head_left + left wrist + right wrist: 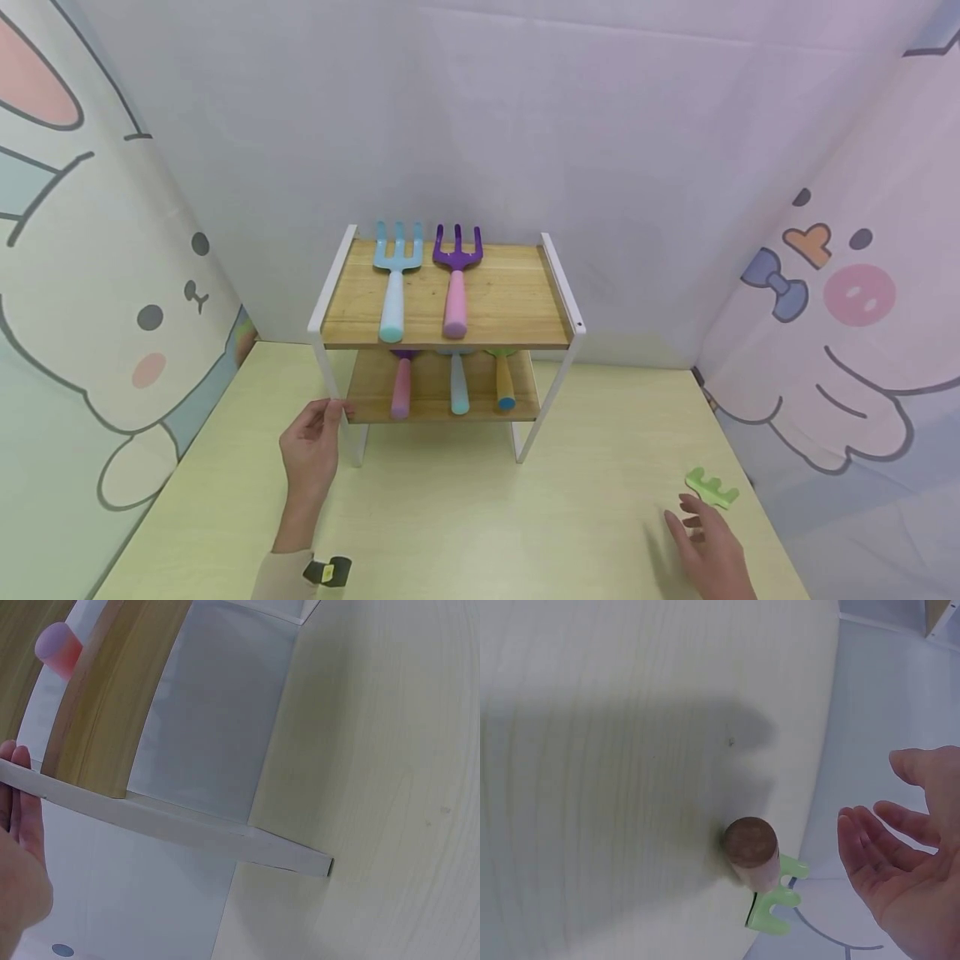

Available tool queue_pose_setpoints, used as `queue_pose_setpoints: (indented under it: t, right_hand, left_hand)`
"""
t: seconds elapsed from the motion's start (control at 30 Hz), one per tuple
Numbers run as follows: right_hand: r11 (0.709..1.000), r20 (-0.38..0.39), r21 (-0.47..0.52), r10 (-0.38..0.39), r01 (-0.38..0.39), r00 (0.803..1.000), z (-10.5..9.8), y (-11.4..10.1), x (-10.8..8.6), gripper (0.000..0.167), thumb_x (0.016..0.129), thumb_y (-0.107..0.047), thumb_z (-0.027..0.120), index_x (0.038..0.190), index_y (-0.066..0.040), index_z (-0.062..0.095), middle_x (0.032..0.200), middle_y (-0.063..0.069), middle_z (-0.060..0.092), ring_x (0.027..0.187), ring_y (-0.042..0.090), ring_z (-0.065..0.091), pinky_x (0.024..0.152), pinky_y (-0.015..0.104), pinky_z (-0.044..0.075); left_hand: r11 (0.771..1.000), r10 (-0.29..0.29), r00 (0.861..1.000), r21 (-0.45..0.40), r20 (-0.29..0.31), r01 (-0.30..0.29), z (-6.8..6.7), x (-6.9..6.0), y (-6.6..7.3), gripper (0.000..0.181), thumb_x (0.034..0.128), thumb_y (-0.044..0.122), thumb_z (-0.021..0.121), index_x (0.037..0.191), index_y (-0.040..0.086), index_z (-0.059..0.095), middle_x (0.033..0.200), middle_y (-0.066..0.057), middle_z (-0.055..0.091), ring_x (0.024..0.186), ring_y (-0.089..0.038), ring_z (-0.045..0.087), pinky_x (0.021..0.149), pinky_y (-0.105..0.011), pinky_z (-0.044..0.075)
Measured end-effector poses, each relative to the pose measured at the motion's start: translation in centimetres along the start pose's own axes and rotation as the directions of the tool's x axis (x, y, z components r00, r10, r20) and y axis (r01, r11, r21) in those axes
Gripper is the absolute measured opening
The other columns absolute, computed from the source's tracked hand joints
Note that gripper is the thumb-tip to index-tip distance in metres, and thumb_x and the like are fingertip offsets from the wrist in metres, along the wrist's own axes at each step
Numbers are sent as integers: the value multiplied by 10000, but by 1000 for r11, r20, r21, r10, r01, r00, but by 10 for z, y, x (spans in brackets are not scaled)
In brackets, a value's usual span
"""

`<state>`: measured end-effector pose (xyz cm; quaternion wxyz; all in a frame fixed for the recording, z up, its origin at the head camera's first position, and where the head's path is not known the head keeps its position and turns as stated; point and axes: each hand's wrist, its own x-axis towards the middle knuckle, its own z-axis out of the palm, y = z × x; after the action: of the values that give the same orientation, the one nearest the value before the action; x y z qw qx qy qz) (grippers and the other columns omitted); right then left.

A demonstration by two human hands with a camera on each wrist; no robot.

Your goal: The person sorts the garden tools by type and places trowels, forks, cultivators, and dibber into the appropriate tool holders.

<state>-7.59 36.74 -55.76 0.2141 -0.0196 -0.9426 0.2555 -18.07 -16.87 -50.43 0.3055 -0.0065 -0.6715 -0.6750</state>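
My left hand (310,446) grips the left front post of a two-tier shelf (517,300) with a white frame and wooden boards. In the left wrist view its fingers reach around the white post (180,825). My right hand (712,550) hovers at the right, fingers loosely bent and holding nothing. Close by, a hand rake with a green head (711,487) lies on the table; in the right wrist view its handle (751,851) has a brown end, apart from the hand. A light blue fork (393,292) and a purple fork with pink handle (456,292) lie on the upper board.
On the lower board lie three more tools, with pink (402,387), light blue (459,385) and yellow handles (504,383). Cloth curtains (637,167) with cartoon animals enclose the pale wooden table (450,517) on three sides.
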Motion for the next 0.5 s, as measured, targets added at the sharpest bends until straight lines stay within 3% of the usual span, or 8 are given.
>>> queue_pose_setpoints:
  t: [0.27,0.5]
  right_hand:
    - [989,78,-49,140,-137,987,-12,14,-7,380,952,-144,737,1235,80,617,1067,213,678,769,25,586,600,243,537]
    - [976,140,-110,204,-190,969,-18,25,-11,397,979,-162,690,1222,136,593,1074,271,652,791,279,651,582,266,506]
  left_hand:
    - [1000,-4,1000,-12,-4,4,0,-1,0,151,1016,-27,605,967,-152,674,848,-18,756,826,-51,724,838,-145,538]
    - [1000,4,1000,-22,-4,-4,0,-1,-3,131,1006,-55,606,971,-167,663,844,1,758,816,-43,723,828,-133,532]
